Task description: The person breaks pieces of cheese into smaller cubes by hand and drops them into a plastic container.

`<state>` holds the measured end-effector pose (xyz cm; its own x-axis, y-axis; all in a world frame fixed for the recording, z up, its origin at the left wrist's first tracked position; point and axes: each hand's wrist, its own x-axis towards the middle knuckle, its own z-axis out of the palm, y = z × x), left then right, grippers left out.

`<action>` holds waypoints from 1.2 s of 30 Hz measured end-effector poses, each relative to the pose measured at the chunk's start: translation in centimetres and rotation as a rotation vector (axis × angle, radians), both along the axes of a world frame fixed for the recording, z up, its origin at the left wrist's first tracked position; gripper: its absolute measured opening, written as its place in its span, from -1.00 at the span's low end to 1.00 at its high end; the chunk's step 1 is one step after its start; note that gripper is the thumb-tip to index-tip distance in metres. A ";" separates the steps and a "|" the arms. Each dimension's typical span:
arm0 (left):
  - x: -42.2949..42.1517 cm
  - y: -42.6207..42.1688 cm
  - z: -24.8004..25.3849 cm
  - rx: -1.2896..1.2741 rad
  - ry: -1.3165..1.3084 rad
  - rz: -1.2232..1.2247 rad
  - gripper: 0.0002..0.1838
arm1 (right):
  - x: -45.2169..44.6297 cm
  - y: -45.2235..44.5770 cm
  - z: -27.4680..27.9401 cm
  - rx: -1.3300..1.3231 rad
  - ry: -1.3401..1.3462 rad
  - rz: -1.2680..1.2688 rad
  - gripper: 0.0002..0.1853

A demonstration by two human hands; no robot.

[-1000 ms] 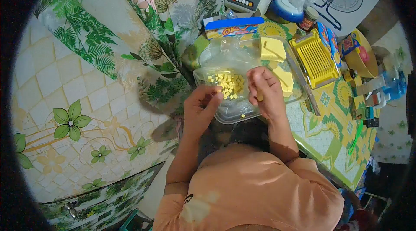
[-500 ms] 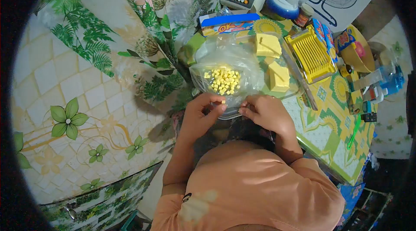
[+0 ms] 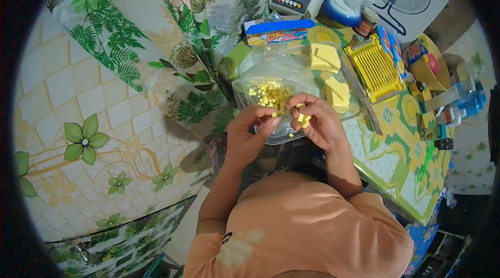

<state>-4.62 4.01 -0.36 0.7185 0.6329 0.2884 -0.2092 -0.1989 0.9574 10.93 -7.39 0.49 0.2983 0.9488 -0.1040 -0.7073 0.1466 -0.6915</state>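
Observation:
My left hand (image 3: 250, 131) pinches one small yellow cube (image 3: 274, 114) between thumb and fingertips. Several more yellow cubes (image 3: 303, 120) are held in the curled fingers of my right hand (image 3: 324, 124), just beside it. Both hands are at the near edge of a clear plastic bag (image 3: 299, 80), where a pile of the same cheese-like cubes (image 3: 271, 93) lies. One loose cube (image 3: 291, 134) rests below my right hand on a clear tray (image 3: 278, 141). To the right sit two larger yellow blocks, one farther back (image 3: 325, 58) and one nearer (image 3: 337, 94).
Right of the blocks lie a long knife (image 3: 369, 106) and a yellow slotted slicer (image 3: 374, 67). An opened blue box (image 3: 278, 30) stands behind the bag. Farther right are a tan bowl (image 3: 437, 67), bottles (image 3: 471, 93) and a green-handled item (image 3: 427, 161).
My right hand has moved up and left to the bag and now has several cubes in its fingers. My left hand still pinches a cube, slightly higher and further right.

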 end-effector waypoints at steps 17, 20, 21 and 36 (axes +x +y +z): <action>1.9 0.4 0.8 0.176 -0.043 0.064 -0.79 | -0.3 1.1 -0.3 -0.024 -0.128 -0.076 -0.77; 2.1 0.4 0.7 0.146 -0.048 0.069 -0.79 | -0.1 1.2 -0.9 0.001 -0.164 -0.105 -0.80; 2.2 0.4 0.7 0.141 -0.049 0.072 -0.79 | -0.3 1.3 -0.9 0.025 -0.183 -0.131 -0.80; 2.7 0.5 0.0 -0.141 -0.069 0.036 -0.82 | -0.4 1.2 -0.3 -0.044 -0.288 -0.123 -0.67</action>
